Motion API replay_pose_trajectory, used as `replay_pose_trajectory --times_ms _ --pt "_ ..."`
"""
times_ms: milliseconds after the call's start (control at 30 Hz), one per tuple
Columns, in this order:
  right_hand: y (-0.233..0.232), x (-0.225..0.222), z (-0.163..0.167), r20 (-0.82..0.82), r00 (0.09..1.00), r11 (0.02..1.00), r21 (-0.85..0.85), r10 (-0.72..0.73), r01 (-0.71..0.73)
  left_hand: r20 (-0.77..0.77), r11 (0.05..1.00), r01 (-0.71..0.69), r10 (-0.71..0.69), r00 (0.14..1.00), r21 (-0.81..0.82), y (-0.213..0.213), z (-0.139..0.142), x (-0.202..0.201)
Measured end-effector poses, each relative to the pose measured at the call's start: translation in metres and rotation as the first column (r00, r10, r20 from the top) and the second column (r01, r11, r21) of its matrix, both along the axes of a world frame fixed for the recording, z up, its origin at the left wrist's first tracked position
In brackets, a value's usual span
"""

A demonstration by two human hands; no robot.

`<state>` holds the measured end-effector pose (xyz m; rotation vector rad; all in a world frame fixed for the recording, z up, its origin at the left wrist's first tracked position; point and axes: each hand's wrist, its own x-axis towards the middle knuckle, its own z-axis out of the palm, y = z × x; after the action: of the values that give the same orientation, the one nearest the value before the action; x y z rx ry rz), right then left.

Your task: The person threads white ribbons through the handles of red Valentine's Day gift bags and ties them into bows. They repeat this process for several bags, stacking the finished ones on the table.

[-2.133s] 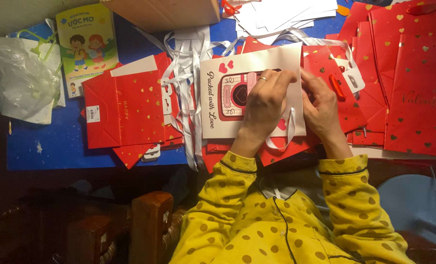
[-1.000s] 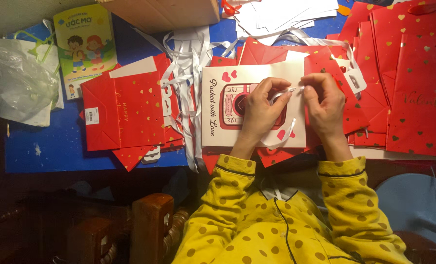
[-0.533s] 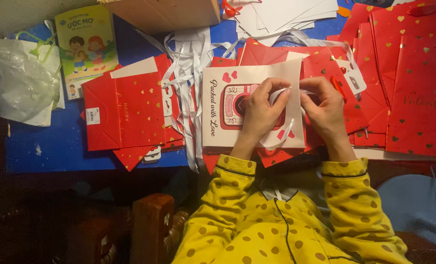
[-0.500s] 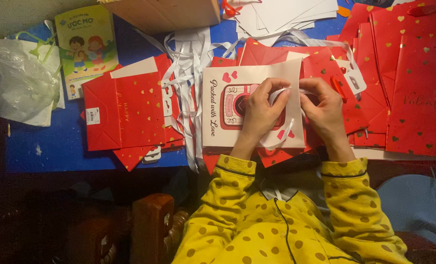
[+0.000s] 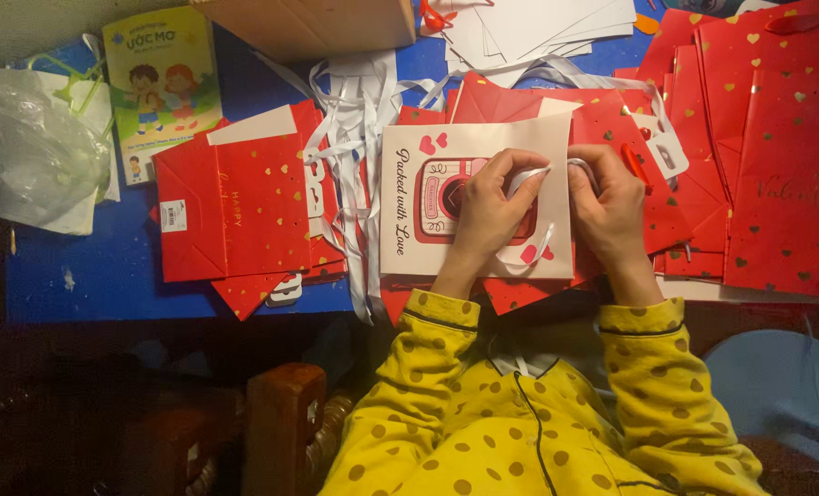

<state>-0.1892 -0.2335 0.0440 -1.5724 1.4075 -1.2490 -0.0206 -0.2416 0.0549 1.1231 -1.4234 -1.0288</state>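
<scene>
Since the frame two seconds back, both hands have lifted off the cream bag and drawn a white ribbon up between them — before, they lay flat over its right half. Far left sits a crumpled plastic bag, then a children's booklet, then a stack of flat red bags on the blue table, with loose white ribbons trailing beside them. At centre the cream bag lies flat on more red bags. On it, the left hand pinches the ribbon with fingers closed; the right hand is closed on the ribbon's other end, at the bag's right edge. More red bags are stacked far right.

Ribbon looks light, limp and slick — best pinched near its end. Bag paper seems stiff but creasable; hold it flat by an edge.
</scene>
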Motion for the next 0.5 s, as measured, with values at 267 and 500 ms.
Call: replay_pose_trajectory --times_ms 267,500 --pt "-0.0003 0.0041 0.003 0.191 0.975 0.991 0.05 0.111 -0.123 -0.013 0.998 -0.003 0.004 1.0 0.064 0.0 0.0037 0.0007" --pt "0.0016 0.004 0.0043 -0.016 0.999 0.999 -0.019 0.044 -0.044 0.015 0.999 -0.026 0.027 1.0 -0.033 0.0032 0.002 0.0002"
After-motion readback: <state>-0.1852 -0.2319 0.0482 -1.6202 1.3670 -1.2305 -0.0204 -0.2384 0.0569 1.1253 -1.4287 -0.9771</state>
